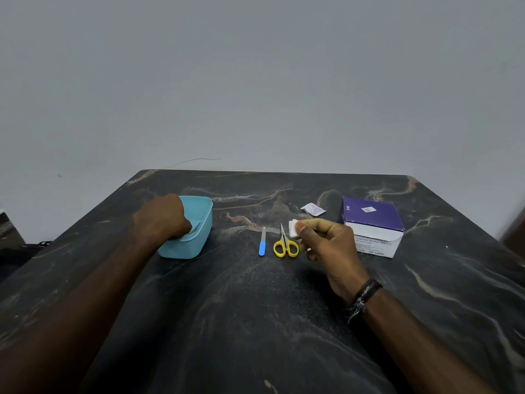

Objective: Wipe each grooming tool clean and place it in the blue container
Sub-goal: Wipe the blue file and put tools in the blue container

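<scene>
Head | right hand (329,245) pinches folded white wipe (294,224) | rounded blue container (199,237)

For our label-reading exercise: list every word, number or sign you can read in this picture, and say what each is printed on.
"Isopropyl Alcohol 70%" on the white front of the purple box, partly blurred.
"REF" with a number after it, low on the same front; the digits are too blurred to read for certain.
A square code on a white sticker on the box lid; no readable text.
Small print on the torn sachet lying on the table; too small to read.
</scene>
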Demonstrator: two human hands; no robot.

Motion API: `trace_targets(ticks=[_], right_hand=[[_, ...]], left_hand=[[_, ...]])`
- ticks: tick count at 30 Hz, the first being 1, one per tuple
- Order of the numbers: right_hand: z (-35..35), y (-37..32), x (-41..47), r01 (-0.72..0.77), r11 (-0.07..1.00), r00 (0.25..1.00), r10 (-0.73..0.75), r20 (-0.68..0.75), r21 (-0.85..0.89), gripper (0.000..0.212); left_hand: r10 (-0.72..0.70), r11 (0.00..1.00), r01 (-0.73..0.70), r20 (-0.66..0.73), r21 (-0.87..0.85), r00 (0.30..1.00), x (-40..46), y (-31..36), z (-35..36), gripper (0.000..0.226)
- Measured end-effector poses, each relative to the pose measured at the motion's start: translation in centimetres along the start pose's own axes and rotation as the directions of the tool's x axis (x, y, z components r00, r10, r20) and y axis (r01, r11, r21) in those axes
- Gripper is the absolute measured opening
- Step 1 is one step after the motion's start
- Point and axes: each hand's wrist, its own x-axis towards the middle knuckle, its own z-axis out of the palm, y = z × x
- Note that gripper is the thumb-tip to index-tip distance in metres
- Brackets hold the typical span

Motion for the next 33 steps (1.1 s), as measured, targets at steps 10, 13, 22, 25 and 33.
trace_targets(ticks=[10,13,22,25,33], right_hand=[[0.0,0.3,0.2,0.006,0.999,1.0,-0.007,0.013,0.031,0.011],[-0.1,0.4,0.3,-0.001,0.998,1.0,0.001,0.009,0.058,0.018],[-0.5,0.7,0.7,-0.02,0.999,0.999,0.021,-0.03,0.047,0.009],[-0.3,0.6,0.4,-0.051,0.997,0.999,0.05,0.014,0.063,0.01],[-0.4,0.5,0.5,-0.01,0.996,0.999,0.007,0.038,0.086,0.012]], left_hand=[[0.187,0.958,-0.276,-0.569,-0.073,0.8,-5.4,4.0,-1.4,0.02],[0.218,0.917,-0.34,-0.452,-0.207,0.865,-7.0,7.7,0.0,0.019],[0.225,0.956,-0.227,-0.029,-0.188,0.974,-6.2,11.9,3.9,0.023],[0.202,0.963,-0.196,0.013,-0.186,0.979,-6.1,11.8,3.8,0.028],[0.192,0.966,-0.17,0.1,-0.192,0.976,-5.7,12.1,3.4,0.019]])
